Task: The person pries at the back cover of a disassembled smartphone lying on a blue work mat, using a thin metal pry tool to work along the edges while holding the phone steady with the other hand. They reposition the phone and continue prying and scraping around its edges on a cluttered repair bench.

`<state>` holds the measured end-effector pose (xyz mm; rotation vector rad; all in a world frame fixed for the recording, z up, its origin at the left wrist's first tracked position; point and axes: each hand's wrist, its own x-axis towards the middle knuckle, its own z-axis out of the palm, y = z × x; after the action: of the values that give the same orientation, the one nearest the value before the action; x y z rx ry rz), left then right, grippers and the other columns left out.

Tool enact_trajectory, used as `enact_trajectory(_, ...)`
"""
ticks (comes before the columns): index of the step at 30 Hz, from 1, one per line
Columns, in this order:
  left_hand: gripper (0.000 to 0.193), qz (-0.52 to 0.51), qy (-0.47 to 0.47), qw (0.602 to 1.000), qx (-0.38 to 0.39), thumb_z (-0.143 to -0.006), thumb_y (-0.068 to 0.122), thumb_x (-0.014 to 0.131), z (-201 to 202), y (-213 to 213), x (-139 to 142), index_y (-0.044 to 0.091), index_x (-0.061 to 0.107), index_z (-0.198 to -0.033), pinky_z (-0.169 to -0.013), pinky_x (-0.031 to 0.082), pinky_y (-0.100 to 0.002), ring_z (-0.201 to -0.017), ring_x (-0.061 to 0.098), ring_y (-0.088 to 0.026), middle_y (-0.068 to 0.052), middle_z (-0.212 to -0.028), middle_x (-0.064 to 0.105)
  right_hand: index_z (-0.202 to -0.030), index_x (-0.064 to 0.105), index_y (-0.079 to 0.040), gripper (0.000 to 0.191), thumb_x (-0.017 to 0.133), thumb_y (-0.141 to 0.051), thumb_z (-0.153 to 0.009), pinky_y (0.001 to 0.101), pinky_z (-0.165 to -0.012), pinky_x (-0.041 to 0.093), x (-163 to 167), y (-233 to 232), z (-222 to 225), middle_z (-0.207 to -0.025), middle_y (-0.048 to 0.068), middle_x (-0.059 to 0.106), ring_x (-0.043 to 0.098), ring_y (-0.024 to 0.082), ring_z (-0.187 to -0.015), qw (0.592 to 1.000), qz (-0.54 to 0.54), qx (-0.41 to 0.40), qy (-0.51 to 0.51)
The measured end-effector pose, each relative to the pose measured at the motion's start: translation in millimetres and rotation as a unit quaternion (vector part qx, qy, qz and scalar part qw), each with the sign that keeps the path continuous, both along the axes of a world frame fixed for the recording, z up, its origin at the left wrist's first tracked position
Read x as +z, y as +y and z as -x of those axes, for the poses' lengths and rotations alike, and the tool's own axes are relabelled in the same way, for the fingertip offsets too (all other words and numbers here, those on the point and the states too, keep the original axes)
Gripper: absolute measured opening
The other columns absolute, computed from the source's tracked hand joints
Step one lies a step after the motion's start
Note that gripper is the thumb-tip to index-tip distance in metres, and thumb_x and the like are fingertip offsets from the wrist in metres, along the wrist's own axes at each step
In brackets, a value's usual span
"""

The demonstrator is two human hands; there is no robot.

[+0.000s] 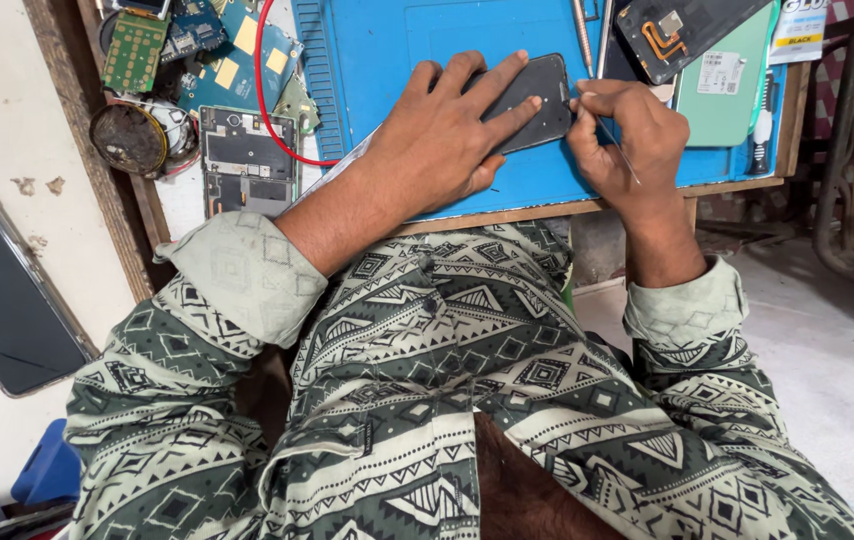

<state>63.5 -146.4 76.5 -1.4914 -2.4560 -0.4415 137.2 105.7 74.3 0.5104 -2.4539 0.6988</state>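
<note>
A dark phone [537,95] lies face down on a blue work mat [377,50]. My left hand [442,130] presses flat on it, fingers spread over its left half. My right hand [622,135] pinches a thin metal tool [615,148] whose tip meets the phone's right edge. Both sleeves carry a green and cream geometric pattern.
Circuit boards [217,60], a red wire [265,90], a round solder reel [132,135] and an opened phone frame [245,160] crowd the left of the bench. Another opened phone [677,35], a green phone back [722,85] and tweezers [592,35] lie at the back right. A black phone [7,295] rests at far left.
</note>
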Motion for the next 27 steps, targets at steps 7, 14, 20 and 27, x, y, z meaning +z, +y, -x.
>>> enact_trajectory(7,0.063,0.007,0.000,1.000,-0.001,-0.087,0.041,0.078,-1.1,1.0,-1.6,0.021,0.063,-0.145,-0.092,0.042,-0.046,-0.128,0.048,-0.033,-0.012,-0.157,0.044,-0.106,0.065,0.002,0.014,0.076,0.007,-0.099,0.0340,-0.080,0.062,-1.7,1.2,2.6,-0.107,0.017,0.075,0.079,0.030,-0.103,1.000,-0.030,0.000,0.000)
enact_trajectory(14,0.062,0.011,-0.001,1.000,-0.001,-0.088,0.041,0.077,-0.5,1.6,-0.1,0.021,0.063,-0.146,-0.092,0.043,-0.045,-0.128,0.048,-0.032,-0.011,-0.158,0.044,-0.104,0.063,0.004,0.010,0.073,0.006,-0.102,0.0324,-0.079,0.063,-2.1,3.1,-0.6,-0.108,0.019,0.076,0.079,0.025,-0.093,0.999,0.047,0.006,-0.015)
enact_trajectory(20,0.063,0.014,0.010,1.000,0.005,-0.088,0.043,0.077,-0.9,2.6,-0.2,0.022,0.062,-0.145,-0.092,0.043,-0.045,-0.127,0.048,-0.032,-0.011,-0.157,0.044,-0.103,0.063,0.004,0.009,0.072,0.005,-0.102,0.0310,-0.078,0.064,-2.3,3.5,0.5,-0.109,0.020,0.076,0.079,0.025,-0.094,0.999,0.036,0.012,-0.008)
enact_trajectory(27,0.063,0.012,0.001,1.000,0.001,-0.089,0.042,0.077,-0.5,1.8,2.4,0.022,0.062,-0.146,-0.092,0.043,-0.045,-0.128,0.048,-0.032,-0.011,-0.158,0.044,-0.103,0.063,0.002,0.012,0.075,0.003,-0.101,0.0335,-0.076,0.061,2.1,3.7,-0.9,-0.109,0.018,0.076,0.078,0.029,-0.097,1.000,-0.024,0.007,0.004)
